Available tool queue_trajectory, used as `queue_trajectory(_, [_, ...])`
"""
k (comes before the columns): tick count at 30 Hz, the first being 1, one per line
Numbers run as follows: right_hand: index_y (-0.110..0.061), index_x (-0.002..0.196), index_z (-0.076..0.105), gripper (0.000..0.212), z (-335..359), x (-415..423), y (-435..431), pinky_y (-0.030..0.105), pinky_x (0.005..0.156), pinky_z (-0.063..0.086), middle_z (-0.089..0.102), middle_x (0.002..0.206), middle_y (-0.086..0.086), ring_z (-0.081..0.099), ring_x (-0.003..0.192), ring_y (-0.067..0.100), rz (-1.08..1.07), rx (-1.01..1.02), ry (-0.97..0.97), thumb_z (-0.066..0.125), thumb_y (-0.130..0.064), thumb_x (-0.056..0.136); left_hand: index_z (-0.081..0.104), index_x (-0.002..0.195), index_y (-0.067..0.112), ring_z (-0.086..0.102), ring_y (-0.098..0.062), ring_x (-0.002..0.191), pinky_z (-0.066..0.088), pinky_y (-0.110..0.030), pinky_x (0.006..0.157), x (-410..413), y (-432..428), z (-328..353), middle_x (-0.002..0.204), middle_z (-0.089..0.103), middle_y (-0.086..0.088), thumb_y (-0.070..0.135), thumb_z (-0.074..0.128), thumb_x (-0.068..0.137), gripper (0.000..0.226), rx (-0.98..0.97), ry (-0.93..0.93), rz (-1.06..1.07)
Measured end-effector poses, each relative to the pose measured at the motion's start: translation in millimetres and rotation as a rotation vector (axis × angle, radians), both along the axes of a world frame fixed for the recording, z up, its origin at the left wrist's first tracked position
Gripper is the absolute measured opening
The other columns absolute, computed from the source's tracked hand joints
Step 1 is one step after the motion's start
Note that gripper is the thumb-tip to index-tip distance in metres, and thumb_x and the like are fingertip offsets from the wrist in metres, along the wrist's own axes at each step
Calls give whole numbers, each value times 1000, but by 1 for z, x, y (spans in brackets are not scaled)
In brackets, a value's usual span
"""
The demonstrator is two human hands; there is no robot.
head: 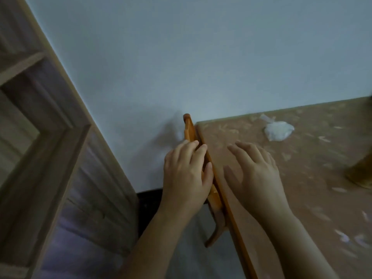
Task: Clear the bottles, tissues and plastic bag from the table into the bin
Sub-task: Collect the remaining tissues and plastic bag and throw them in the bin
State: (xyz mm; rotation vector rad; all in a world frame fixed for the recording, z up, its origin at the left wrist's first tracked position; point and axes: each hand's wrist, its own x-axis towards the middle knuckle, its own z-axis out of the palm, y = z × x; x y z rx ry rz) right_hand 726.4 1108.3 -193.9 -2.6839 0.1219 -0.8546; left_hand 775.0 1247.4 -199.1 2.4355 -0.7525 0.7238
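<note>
A crumpled white plastic bag [278,130] lies on the brown patterned table [314,198], near its far edge. My right hand [253,170] is over the table's left part with fingers spread and holds nothing, a hand's length short of the bag. My left hand [187,172] lies over an orange wooden rail [189,127] that runs along the table's left edge, with fingers and thumb around it. A blurred amber object [360,174], perhaps a bottle, stands at the right border. No bin is in view.
A pale wall fills the upper view. A wooden door frame [50,137] stands to the left. A dark shape [149,208] sits at the wall's foot beside my left forearm. Small white scraps [342,236] dot the table's near right part.
</note>
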Motion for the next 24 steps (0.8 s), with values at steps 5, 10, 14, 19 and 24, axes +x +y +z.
queue_trajectory(5, [-8, 111, 62, 40, -4, 21, -25, 56, 87, 46, 63, 113, 15, 56, 107, 37, -141, -13, 14, 59, -25, 75, 59, 115, 10, 52, -27, 114, 35, -39, 97, 39, -34, -9, 117, 63, -9, 30, 44, 85, 39, 11, 35, -135])
queue_trajectory(10, [-9, 112, 62, 39, -17, 51, -52, 53, 89, 44, 63, 113, 13, 56, 107, 35, -287, -21, 36, 71, -18, 75, 60, 114, 11, 53, -26, 114, 33, -37, 98, 88, -64, -25, 117, 63, -8, 32, 42, 86, 40, 42, 106, -278])
queue_trajectory(14, [-7, 105, 65, 39, -33, 84, -70, 52, 84, 45, 66, 108, 14, 60, 100, 37, -406, -21, 101, 76, -13, 68, 60, 114, 11, 53, -26, 113, 39, -41, 97, 137, -89, -36, 116, 63, -8, 32, 40, 86, 41, 81, 140, -391])
queue_trajectory(19, [-8, 107, 64, 39, -47, 117, -91, 52, 85, 45, 66, 108, 13, 60, 100, 36, -544, -7, 125, 75, -17, 70, 60, 113, 10, 55, -27, 111, 46, -49, 93, 188, -124, -57, 114, 64, -9, 32, 39, 86, 41, 141, 176, -556])
queue_trajectory(24, [-9, 106, 64, 42, -63, 133, -117, 54, 85, 44, 65, 110, 12, 59, 102, 36, -612, 15, 184, 76, -14, 67, 61, 112, 10, 56, -26, 110, 44, -47, 94, 211, -161, -84, 114, 64, -9, 33, 40, 86, 41, 146, 255, -655])
